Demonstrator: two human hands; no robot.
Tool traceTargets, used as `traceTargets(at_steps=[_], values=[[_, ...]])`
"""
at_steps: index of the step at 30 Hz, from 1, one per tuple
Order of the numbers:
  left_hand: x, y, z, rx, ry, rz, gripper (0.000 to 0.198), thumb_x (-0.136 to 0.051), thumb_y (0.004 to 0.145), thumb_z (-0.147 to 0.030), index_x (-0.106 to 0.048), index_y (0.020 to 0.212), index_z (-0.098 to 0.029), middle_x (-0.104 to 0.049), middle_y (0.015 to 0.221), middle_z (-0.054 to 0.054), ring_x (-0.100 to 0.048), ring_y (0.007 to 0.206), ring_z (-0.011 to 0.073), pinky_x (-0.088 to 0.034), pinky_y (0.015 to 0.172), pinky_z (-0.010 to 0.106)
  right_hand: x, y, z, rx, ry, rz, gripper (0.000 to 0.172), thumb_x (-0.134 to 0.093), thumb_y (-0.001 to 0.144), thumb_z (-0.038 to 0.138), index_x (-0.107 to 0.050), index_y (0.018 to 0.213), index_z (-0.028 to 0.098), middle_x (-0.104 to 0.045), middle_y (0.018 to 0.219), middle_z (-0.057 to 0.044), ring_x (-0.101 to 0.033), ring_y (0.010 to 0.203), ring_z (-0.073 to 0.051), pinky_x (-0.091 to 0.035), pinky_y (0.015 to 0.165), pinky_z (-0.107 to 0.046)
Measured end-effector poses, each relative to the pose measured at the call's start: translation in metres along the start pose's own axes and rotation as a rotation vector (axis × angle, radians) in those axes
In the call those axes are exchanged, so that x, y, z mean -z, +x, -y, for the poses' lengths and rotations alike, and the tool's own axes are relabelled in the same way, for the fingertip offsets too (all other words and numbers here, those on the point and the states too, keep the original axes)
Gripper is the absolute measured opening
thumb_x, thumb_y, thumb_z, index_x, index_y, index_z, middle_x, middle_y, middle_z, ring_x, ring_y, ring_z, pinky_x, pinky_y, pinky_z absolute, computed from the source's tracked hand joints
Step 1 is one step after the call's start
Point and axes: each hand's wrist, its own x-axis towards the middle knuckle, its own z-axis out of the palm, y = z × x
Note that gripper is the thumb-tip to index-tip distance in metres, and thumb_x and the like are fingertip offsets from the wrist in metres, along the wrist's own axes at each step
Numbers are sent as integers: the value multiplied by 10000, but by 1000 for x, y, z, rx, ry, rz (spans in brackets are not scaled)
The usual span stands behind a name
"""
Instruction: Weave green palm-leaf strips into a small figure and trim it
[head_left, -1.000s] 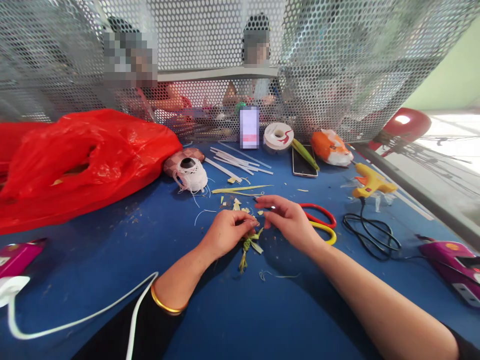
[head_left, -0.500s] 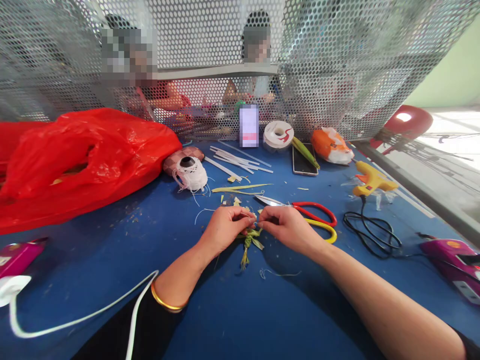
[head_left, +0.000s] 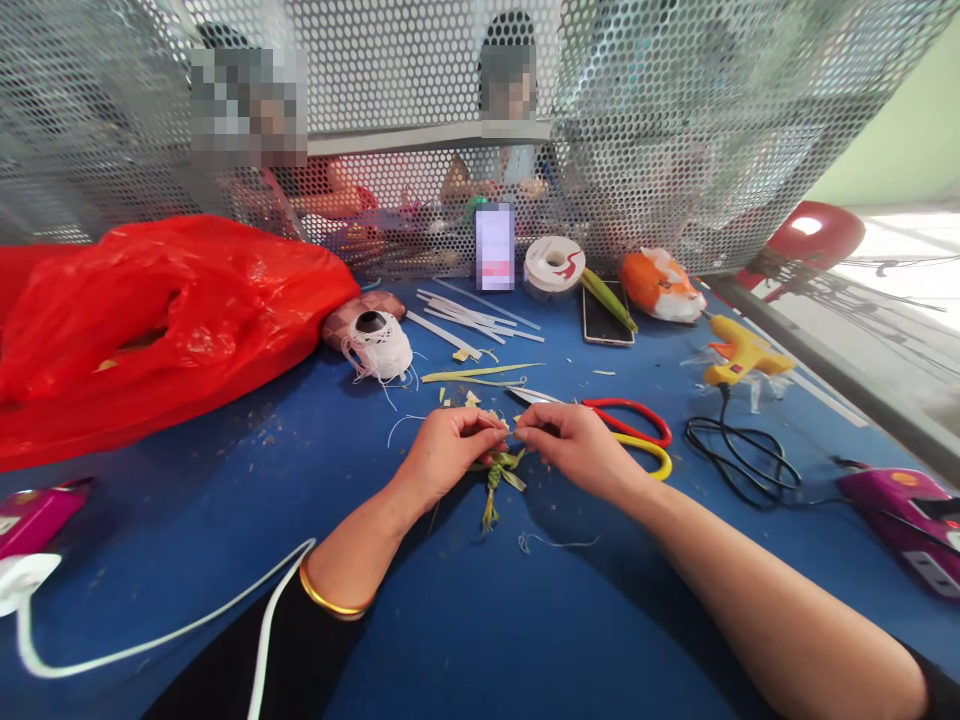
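Observation:
A small woven figure of green-yellow leaf strips (head_left: 496, 484) lies on the blue table (head_left: 465, 620) between my hands. My left hand (head_left: 448, 452) pinches its top from the left, fingers closed. My right hand (head_left: 574, 445) meets it fingertip to fingertip, pinching a thin strip or thread at the figure's top. Scissors with red and yellow handles (head_left: 628, 434) lie just behind my right hand. A spool of white thread (head_left: 379, 345) stands further back to the left.
A red plastic bag (head_left: 150, 320) fills the left side. A yellow glue gun (head_left: 741, 355) with a black cord (head_left: 739, 455), a phone (head_left: 606, 325), a tape roll (head_left: 553, 264) and white strips (head_left: 465, 320) lie behind. Pink tools sit at both edges. Other people sit behind the perforated screen (head_left: 675, 120).
My right hand has come back from beside the scissors to the figure and closed into a pinch against my left fingertips. The left hand has stayed on the figure.

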Motion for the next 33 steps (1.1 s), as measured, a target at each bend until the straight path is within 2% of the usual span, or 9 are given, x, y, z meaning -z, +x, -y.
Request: traceTargets(at_steps=[4, 10, 12, 15, 17, 20, 22, 27, 33], values=[[1, 1, 0, 44, -11, -24, 120, -730, 718, -224, -740, 800, -137, -680, 681, 17, -564, 539, 73, -494, 578, 215, 7, -5, 8, 87, -190, -20, 214, -572, 856, 310, -630, 672, 217, -547, 579, 28, -450, 556, -124, -320, 531, -256], [2, 3, 1, 58, 12, -27, 92, -737, 677, -192, -742, 755, -142, -670, 620, 10, -587, 544, 95, -509, 591, 238, 11, -10, 13, 195, -264, 223, 221, -569, 856, 251, -658, 657, 220, -537, 553, 39, -428, 529, -108, -299, 518, -243], [3, 4, 2, 29, 49, -27, 74, -723, 675, -174, -736, 744, -150, -677, 623, 7, -605, 565, 106, -509, 597, 241, 10, -9, 11, 193, -275, 240, 187, -588, 845, 253, -676, 683, 223, -593, 596, 29, -482, 552, -116, -335, 541, -246], [4, 5, 5, -71, 155, -26, 76, -706, 678, -154, -727, 750, -163, -701, 665, 6, -630, 607, 120, -497, 599, 235, 4, -5, 7, 142, -204, 25, 111, -565, 857, 241, -674, 878, 229, -699, 835, -17, -608, 730, -164, -426, 661, -279], [4, 4, 6, -147, 254, -27, 81, -696, 690, -158, -725, 764, -176, -717, 698, 5, -643, 636, 127, -487, 602, 231, -2, -3, 4, 103, -92, -111, 170, -511, 863, 180, -620, 988, 221, -708, 962, -47, -642, 852, -183, -459, 747, -307], [6, 1, 5, -243, 416, -23, 98, -664, 721, -163, -732, 781, -200, -733, 726, -4, -654, 660, 133, -471, 608, 226, -11, -1, 0, 120, 47, -39, 215, -470, 860, 123, -576, 1022, 216, -714, 980, -52, -660, 907, -184, -479, 799, -320], [7, 0, 3, -297, 519, -28, 116, -646, 736, -165, -736, 790, -213, -739, 736, -12, -652, 653, 133, -457, 603, 225, -15, -1, -1, 146, 29, 22, 211, -463, 868, 121, -581, 1015, 216, -718, 956, -46, -661, 882, -183, -482, 782, -317], [10, -2, 0, -486, 802, -53, 162, -615, 755, -131, -733, 810, -227, -747, 780, -10, -657, 703, 146, -432, 640, 241, -15, -2, -3, 146, -94, 18, 176, -482, 871, 131, -609, 964, 210, -719, 881, -36, -643, 793, -176, -465, 709, -292], [11, 0, 8, -718, 1060, -78, 145, -587, 794, -106, -691, 791, -207, -724, 765, 3, -646, 724, 169, -417, 645, 268, -15, -2, -3, 110, -56, 27, 177, -500, 862, 121, -615, 959, 216, -735, 844, -22, -672, 776, -169, -481, 700, -278]])
